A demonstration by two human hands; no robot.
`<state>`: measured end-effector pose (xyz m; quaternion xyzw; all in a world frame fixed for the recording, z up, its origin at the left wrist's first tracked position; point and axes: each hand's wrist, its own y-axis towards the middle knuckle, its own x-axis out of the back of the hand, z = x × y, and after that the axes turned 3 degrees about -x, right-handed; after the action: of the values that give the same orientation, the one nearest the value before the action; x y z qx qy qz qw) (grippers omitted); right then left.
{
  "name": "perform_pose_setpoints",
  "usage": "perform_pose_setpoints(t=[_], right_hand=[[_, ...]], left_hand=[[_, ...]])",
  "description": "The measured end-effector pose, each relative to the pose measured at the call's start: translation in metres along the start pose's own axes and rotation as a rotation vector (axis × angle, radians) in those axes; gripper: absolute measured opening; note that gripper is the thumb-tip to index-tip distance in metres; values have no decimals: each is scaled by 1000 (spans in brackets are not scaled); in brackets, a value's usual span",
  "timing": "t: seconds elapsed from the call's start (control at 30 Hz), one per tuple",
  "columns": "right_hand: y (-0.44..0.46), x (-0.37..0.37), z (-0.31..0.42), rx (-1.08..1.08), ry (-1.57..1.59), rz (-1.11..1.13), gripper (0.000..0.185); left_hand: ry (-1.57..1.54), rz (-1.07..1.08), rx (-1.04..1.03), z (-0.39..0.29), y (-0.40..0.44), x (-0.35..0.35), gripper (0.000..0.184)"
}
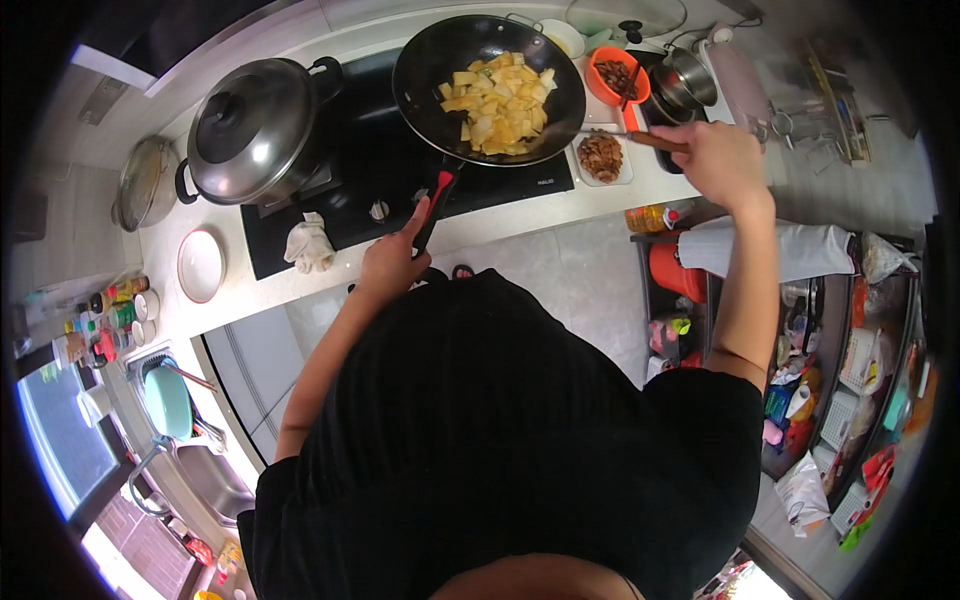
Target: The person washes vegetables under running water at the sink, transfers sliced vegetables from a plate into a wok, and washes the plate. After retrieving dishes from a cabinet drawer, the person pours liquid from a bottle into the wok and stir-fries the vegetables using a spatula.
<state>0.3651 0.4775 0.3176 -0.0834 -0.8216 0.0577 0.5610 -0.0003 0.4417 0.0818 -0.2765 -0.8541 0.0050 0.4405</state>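
My left hand point(394, 262) is closed round the black and red handle point(434, 210) of a wok point(418, 98), its index finger stretched along the grip. Pale yellow chunks of food point(498, 105), possibly potato or tofu, lie in the wok. Out to the right, my right hand point(722, 165) grips the wooden handle of a spatula point(655, 141). Its metal shaft points left to the wok's right rim; I cannot make out the blade clearly. Below that shaft sits a white dish of browned meat point(601, 158). An orange bowl point(596, 88) with dark brown pieces stands just behind.
A lidded steel pot point(250, 130) stands left on the black cooktop point(350, 150). A crumpled cloth point(310, 243) lies at its front edge, beside a white bowl point(201, 266). Steel pans point(686, 80) stand at the right, above a crowded shelf rack point(830, 400). The sink point(212, 478) is lower left.
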Motion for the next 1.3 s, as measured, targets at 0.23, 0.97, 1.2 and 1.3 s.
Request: perform_pose_setpoints(t=[0.23,0.97,1.2,1.3], right_hand=[[66,-102,14,-107,328,-27,33],[4,-152,76,-43,937,10,34],[31,-175,75,-238,709,-54,33],[50,-160,61,-325,657,-106,34]], left_hand=[[-18,45,29,-3,0,7,89],[23,16,30,-1,1,5,89],[-5,23,9,-1,0,9,90],[25,-5,-5,0,0,7,90]])
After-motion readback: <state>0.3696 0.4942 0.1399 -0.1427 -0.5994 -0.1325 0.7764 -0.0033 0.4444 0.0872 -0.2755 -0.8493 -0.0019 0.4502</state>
